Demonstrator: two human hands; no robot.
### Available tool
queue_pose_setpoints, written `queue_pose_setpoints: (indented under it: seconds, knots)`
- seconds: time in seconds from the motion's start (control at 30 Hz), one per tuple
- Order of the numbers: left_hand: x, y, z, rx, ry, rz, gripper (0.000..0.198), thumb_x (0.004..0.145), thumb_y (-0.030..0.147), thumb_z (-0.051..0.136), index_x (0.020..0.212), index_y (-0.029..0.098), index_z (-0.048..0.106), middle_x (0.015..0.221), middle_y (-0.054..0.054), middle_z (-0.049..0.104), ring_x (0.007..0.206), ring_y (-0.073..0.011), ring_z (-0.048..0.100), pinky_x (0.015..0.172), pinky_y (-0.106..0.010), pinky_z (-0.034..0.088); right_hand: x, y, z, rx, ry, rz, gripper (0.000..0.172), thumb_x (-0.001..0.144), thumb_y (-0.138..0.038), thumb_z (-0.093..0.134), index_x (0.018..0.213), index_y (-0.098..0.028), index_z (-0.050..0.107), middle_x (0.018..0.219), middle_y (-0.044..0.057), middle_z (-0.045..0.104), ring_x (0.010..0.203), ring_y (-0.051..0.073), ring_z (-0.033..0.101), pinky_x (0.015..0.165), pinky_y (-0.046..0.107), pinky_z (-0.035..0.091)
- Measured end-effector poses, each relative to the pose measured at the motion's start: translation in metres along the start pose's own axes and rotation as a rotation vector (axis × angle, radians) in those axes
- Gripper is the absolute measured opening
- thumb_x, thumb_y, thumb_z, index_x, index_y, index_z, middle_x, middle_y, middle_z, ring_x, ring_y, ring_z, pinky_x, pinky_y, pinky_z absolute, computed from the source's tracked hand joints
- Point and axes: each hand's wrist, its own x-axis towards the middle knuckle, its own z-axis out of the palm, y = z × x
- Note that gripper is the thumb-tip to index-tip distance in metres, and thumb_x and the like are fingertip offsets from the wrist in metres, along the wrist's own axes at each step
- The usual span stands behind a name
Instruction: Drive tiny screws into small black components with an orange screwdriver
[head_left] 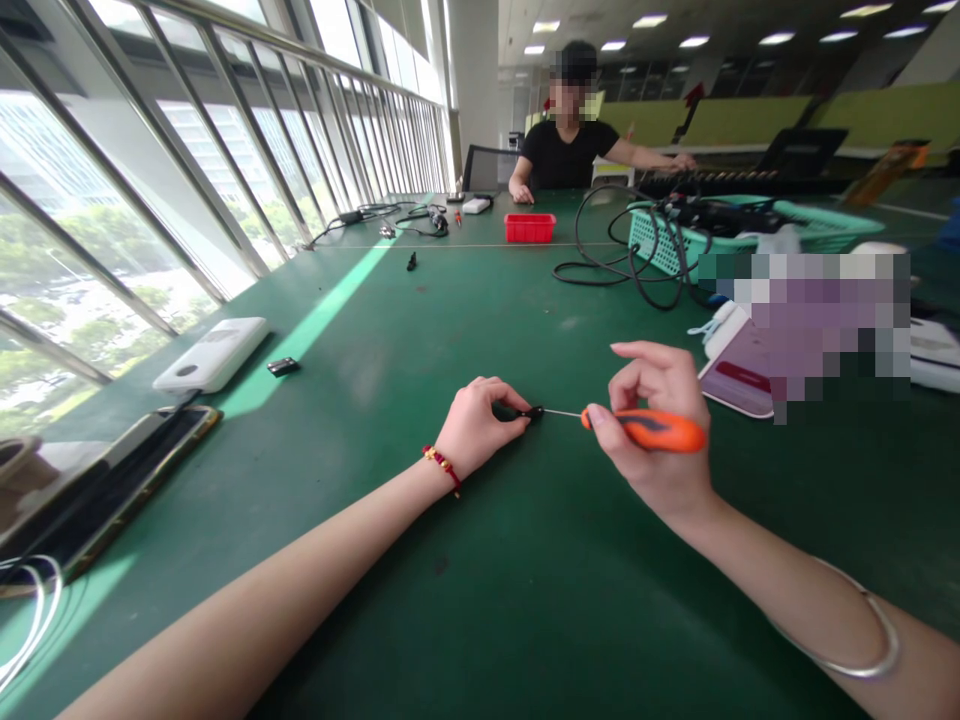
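Observation:
Between the thumb and fingers of my left hand (484,425) is pinched a small black part (534,412), too small to name, just above the green table (480,580). My right hand (667,440) is closed on a screwdriver (652,430) with an orange and black handle. Its thin metal shaft points left, and the tip meets the black part. The far side of that part is hidden by my left fingers.
A red bin (529,228) stands at the back, beside a teal basket (795,225) of black cables. Across the table sits a person (568,150). At left lie a white power bank (214,355), a small black piece (283,367) and a phone (112,490).

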Motion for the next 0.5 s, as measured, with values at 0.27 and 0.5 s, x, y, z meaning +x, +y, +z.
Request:
queue_pose_setpoints:
  seconds: [0.27, 0.5]
  knots:
    - [0.0007, -0.0012, 0.0007, -0.015, -0.004, -0.004, 0.008, 0.066, 0.017, 0.063, 0.071, 0.019, 0.068, 0.076, 0.0, 0.068, 0.079, -0.0166, 0.06, 0.08, -0.031, 0.047, -0.0023, -0.004, -0.0018, -0.074, -0.082, 0.004, 0.013, 0.077, -0.02, 0.057, 0.089, -0.02, 0.054, 0.045, -0.01, 0.036, 0.039, 0.008, 0.036, 0.047, 0.023, 0.034]
    - [0.0008, -0.0014, 0.0003, -0.014, 0.006, -0.001, 0.008, 0.065, 0.016, 0.064, 0.071, 0.019, 0.068, 0.075, 0.0, 0.068, 0.077, -0.0161, 0.06, 0.08, -0.03, 0.047, 0.0006, 0.0005, 0.0016, -0.017, 0.031, -0.052, 0.043, 0.068, -0.021, 0.062, 0.108, -0.02, 0.047, 0.085, 0.003, 0.052, 0.074, 0.016, 0.054, 0.067, 0.032, 0.047]
